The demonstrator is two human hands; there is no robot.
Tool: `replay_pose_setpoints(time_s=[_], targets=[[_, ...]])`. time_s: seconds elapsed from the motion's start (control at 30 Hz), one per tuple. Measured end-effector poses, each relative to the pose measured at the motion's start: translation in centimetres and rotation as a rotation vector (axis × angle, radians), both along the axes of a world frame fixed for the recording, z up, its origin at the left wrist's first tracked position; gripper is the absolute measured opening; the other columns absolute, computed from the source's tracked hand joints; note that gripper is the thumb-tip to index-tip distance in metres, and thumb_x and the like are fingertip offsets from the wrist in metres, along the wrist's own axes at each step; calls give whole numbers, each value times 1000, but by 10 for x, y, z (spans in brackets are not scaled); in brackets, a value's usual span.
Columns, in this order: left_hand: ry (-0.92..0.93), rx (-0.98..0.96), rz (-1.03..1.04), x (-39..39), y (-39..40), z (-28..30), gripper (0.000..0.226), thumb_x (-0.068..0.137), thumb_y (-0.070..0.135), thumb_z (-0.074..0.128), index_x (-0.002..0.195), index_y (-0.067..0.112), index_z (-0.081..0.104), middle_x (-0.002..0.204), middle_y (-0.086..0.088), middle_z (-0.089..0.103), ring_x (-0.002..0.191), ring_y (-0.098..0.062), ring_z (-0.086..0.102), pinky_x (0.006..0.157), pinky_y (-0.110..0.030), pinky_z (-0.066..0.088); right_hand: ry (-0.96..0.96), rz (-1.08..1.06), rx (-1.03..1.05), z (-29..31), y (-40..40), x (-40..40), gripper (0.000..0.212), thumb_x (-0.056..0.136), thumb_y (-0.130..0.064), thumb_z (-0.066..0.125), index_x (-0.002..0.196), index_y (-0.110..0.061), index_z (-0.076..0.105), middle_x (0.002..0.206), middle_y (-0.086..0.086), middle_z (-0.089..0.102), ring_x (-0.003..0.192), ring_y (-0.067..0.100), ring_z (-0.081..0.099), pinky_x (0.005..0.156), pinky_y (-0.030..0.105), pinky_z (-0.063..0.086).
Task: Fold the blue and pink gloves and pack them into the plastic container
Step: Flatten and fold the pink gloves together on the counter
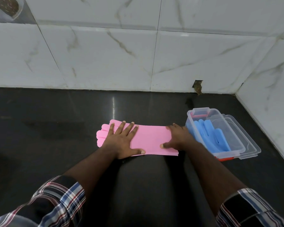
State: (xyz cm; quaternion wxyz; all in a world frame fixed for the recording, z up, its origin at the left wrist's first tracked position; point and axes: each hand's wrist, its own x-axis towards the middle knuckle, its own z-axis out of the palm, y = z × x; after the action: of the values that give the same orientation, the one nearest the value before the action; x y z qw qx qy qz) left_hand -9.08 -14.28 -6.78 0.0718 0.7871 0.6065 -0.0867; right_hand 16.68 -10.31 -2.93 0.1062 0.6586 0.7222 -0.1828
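Two hands rest on the pink gloves [147, 141], which lie flat on the dark counter [56, 128] in a neat stack, cuffs to the right and finger ends fanned out at the left. The left hand [121, 143] has its fingers straight and spread, palm pressing down on the finger half of the stack, thumb stretched along the near edge. The right hand [179, 138] sits at the cuff end — its fingers are curled over the right edge and the thumb lies on top, so it grips the cuffs. The pink material looks matte and smooth, with layered edges showing at the near right corner.

Just beside the right hand stands the clear plastic container [236, 145], open, with the blue gloves [210, 136] lying inside it, their fingers pointing toward the near end. Red clips show at the container's far and near ends. Its clear lid [251, 146] lies under or against it on the right side — which one I cannot tell.

Rolled plaid sleeves [59, 199] cover both upper forearms. White marble-patterned tiles [105, 54] line the wall beyond the counter.
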Motion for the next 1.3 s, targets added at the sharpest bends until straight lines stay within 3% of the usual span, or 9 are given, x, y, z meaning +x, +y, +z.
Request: replay_pose_setpoints(time_s=[0.1, 0.23, 0.37, 0.47, 0.77, 1.0, 1.1, 1.17, 1.3], targets=[[10, -22, 3, 1, 3, 3, 115, 65, 100, 12, 157, 37, -15, 167, 8, -16, 154, -24, -17, 117, -64, -12, 83, -51, 153, 3, 0, -3, 65, 84, -51, 68, 139, -25, 44, 144, 4, 49, 127, 27, 49, 109, 41, 39], [30, -71, 4, 3, 9, 7, 117, 60, 102, 15, 155, 42, -16, 168, 7, -15, 154, -27, -14, 115, -67, -11, 143, -145, 204, 7, 2, -12, 53, 90, -32, 66, 138, -21, 46, 135, 8, 55, 120, 29, 56, 105, 39, 45], [41, -93, 7, 5, 11, 9, 117, 60, 103, 18, 155, 43, -17, 168, 6, -15, 154, -28, -15, 114, -69, -11, 374, -321, 244, 8, 0, -13, 45, 92, -13, 63, 133, -20, 47, 132, 6, 57, 118, 26, 58, 102, 35, 48], [34, -84, 9, 5, 10, 8, 117, 61, 102, 18, 155, 42, -16, 168, 6, -15, 154, -28, -15, 115, -69, -11, 441, -395, 286, 13, -6, -8, 50, 90, -18, 67, 133, -25, 43, 132, 2, 56, 117, 23, 58, 99, 33, 48], [40, -87, 7, 5, 9, 9, 117, 61, 101, 16, 155, 40, -16, 167, 5, -17, 154, -29, -15, 114, -69, -11, 329, -364, 190, 16, -20, 0, 62, 87, -33, 72, 134, -36, 32, 123, -4, 57, 106, 19, 62, 94, 32, 51], [34, -88, 12, 4, 8, 8, 116, 63, 101, 19, 155, 40, -17, 167, 5, -17, 154, -28, -16, 114, -69, -12, 451, -282, 123, 19, -20, 4, 38, 88, -24, 72, 119, -30, 52, 85, -8, 55, 75, 11, 58, 76, 21, 53], [34, -95, 16, 5, 9, 8, 116, 63, 101, 20, 155, 41, -17, 167, 6, -18, 153, -28, -16, 114, -69, -12, 446, -248, 26, 24, -22, 7, 53, 84, -25, 77, 130, -33, 52, 117, -3, 61, 99, 14, 60, 90, 26, 52], [35, -96, 16, 5, 9, 8, 116, 63, 101, 20, 155, 41, -17, 167, 6, -18, 153, -28, -17, 114, -69, -13, 400, -230, -59, 27, -25, 6, 69, 80, -28, 81, 139, -35, 47, 145, -2, 48, 123, 18, 53, 102, 31, 46], [36, -98, 16, 5, 9, 8, 116, 63, 101, 20, 155, 41, -16, 167, 5, -17, 154, -29, -16, 114, -69, -12, 409, -255, -97, 30, -27, 5, 79, 80, -29, 81, 147, -33, 39, 156, -1, 34, 137, 21, 42, 109, 32, 38]])
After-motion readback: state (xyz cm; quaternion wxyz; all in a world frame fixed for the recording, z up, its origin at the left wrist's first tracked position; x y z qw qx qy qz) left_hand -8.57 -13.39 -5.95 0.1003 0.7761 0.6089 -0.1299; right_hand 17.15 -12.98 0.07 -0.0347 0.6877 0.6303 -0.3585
